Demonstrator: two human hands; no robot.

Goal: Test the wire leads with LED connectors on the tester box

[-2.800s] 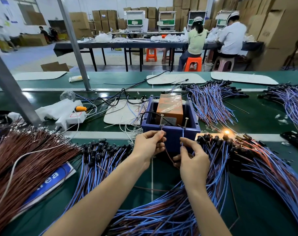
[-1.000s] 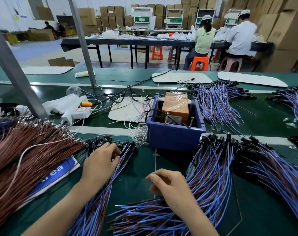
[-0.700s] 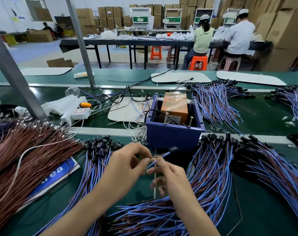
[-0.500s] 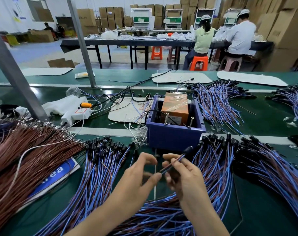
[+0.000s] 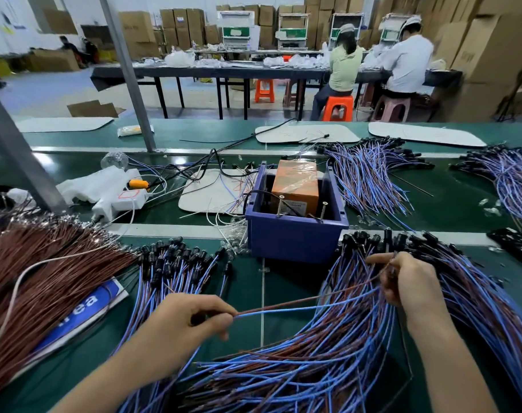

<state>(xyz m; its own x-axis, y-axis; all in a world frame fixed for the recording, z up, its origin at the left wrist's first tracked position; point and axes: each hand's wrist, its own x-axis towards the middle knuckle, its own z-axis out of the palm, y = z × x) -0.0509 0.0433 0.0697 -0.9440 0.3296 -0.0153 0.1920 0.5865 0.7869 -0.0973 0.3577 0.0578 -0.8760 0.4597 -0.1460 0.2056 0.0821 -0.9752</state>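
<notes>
Now we pinch one wire lead taut across the lower centre, left hand gripping its bare ends, right hand the other end, tester box higher up, nearer the right hand.

The light is bright and even and comes from above, with a cool white tone. It makes pale glare on the glossy green belt at the far left, beside the grey post. The blue tester box throws a soft dark shadow on the belt just in front of it. The wire lead between the left hand and the right hand is quite sharp, and its two strands can be told apart. The seated workers and the cartons at the back are soft and a little smeared. The wide lens bends straight lines near the edges, so the post leans strongly.
</notes>
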